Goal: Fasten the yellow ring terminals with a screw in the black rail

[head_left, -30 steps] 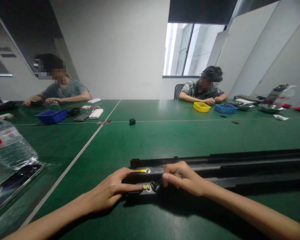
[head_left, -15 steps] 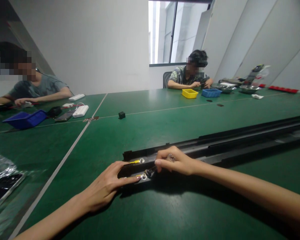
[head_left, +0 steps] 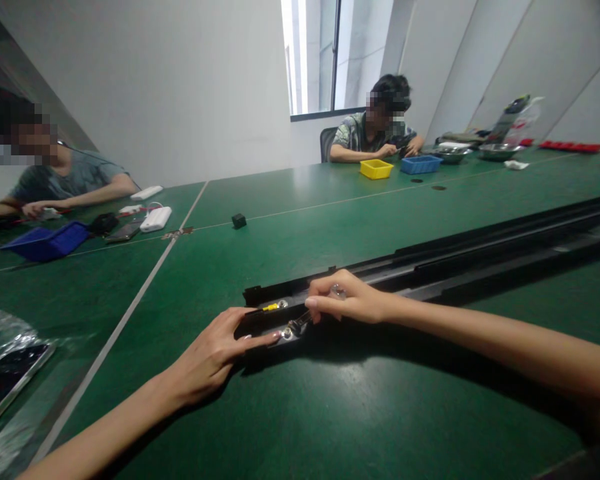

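A long black metal rail [head_left: 420,267] lies slanted across the green table, its left end nearest my hands. My left hand [head_left: 217,357] spans that end, with a finger near the yellow-sleeved terminal [head_left: 270,308] and the thumb pressed beside the near bolt [head_left: 287,332]. In my closed right hand [head_left: 345,297] is a screwdriver [head_left: 305,319] with a clear handle and a metal shaft. It leans low toward the near bolt, its dark lower end beside it; exact contact cannot be made out. A second bolt [head_left: 282,305] shows on the far ledge.
A small black block [head_left: 239,221] stands beyond the rail. Dark blue [head_left: 45,241], yellow [head_left: 375,169] and light blue bins [head_left: 421,165] are farther off. Two people sit across the table. A plastic-wrapped panel [head_left: 10,380] lies at left.
The whole view has shifted, so the rail and hands appear a little higher. Both hands keep nearly the same places on the rail and the screwdriver.
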{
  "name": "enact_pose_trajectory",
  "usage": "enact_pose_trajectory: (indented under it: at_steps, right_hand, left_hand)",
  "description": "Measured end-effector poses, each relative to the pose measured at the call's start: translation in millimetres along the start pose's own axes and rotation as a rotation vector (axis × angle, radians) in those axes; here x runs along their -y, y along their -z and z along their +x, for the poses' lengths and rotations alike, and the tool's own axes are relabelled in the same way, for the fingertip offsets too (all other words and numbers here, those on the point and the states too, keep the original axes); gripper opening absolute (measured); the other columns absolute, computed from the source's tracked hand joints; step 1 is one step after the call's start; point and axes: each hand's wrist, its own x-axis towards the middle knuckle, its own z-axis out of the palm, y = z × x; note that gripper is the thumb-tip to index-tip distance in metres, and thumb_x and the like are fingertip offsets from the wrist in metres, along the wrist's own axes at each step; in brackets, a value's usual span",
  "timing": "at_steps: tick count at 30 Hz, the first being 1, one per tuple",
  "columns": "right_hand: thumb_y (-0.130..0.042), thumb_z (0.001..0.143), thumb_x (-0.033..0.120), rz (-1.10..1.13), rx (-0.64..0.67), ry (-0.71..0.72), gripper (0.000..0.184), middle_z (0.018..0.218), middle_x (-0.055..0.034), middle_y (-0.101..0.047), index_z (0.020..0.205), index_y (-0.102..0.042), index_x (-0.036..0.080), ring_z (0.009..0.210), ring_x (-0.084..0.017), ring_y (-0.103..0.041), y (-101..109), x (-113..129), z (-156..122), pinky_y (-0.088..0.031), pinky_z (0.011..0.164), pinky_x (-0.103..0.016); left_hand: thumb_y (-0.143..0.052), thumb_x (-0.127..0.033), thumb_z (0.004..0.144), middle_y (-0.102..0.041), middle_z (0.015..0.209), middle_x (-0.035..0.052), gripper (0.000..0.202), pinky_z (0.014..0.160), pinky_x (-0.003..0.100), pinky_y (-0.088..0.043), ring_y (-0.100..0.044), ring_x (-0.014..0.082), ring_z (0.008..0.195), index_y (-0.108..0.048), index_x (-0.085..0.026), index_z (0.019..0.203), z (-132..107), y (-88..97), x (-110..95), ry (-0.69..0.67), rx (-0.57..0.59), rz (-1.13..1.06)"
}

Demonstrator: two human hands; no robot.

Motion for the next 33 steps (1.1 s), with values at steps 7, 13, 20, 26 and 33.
enact_pose_trajectory:
  at_steps: [7, 13, 20, 26, 33]
  right_hand:
    - [-0.055, 0.092, 0.045, 0.004, -0.005, 0.000, 0.039, 0.068, -0.0037, -0.066, 0.076, -0.065, 0.011, 0.049, -0.007, -0.053, -0.4, -0.1, -0.2, -0.041, 0.045, -0.016]
    - [-0.054, 0.093, 0.045, -0.007, -0.008, -0.003, 0.039, 0.069, -0.0036, -0.066, 0.077, -0.065, 0.011, 0.049, -0.007, -0.052, 0.3, 0.0, -0.2, -0.041, 0.046, -0.017]
    - [-0.054, 0.093, 0.043, -0.005, 0.004, 0.027, 0.038, 0.066, -0.0027, -0.065, 0.075, -0.065, 0.011, 0.048, -0.007, -0.052, 0.6, -0.5, 0.0, -0.041, 0.045, -0.016]
    - [-0.055, 0.094, 0.034, 0.002, -0.001, 0.048, 0.032, 0.064, -0.0019, -0.065, 0.075, -0.066, 0.010, 0.046, -0.006, -0.051, 0.5, -0.9, -0.8, -0.040, 0.044, -0.015]
    - [-0.055, 0.094, 0.034, -0.019, -0.011, 0.090, 0.033, 0.066, -0.0045, -0.068, 0.091, -0.074, 0.008, 0.049, -0.007, -0.053, 1.1, -5.4, -0.5, -0.039, 0.043, -0.015]
  left_hand:
    - [-0.026, -0.026, 0.105, -0.038, 0.142, 0.0054, 0.043, 0.104, 0.055, -0.034, -0.039, 0.0312, 0.125, -0.052, -0.042, 0.136, -2.0, -0.4, 5.9, 0.064, 0.063, -0.120]
    - [-0.023, -0.036, 0.106, -0.038, 0.144, 0.0050, 0.042, 0.106, 0.054, -0.032, -0.039, 0.0309, 0.125, -0.054, -0.041, 0.135, -0.7, 0.7, 8.3, 0.051, 0.058, -0.174]
    - [-0.022, -0.037, 0.106, -0.040, 0.143, 0.0060, 0.044, 0.106, 0.054, -0.032, -0.039, 0.0315, 0.125, -0.055, -0.039, 0.135, -0.3, 5.0, 6.8, 0.061, 0.082, -0.188]
    - [-0.025, -0.038, 0.106, -0.043, 0.141, 0.0071, 0.043, 0.105, 0.054, -0.034, -0.042, 0.0318, 0.124, -0.058, -0.037, 0.133, 2.5, 7.4, 4.8, 0.057, 0.078, -0.188]
    - [-0.023, -0.042, 0.105, -0.040, 0.143, 0.0070, 0.045, 0.106, 0.055, -0.031, -0.041, 0.0329, 0.125, -0.058, -0.038, 0.133, -0.2, 5.3, 7.1, 0.102, 0.095, -0.198]
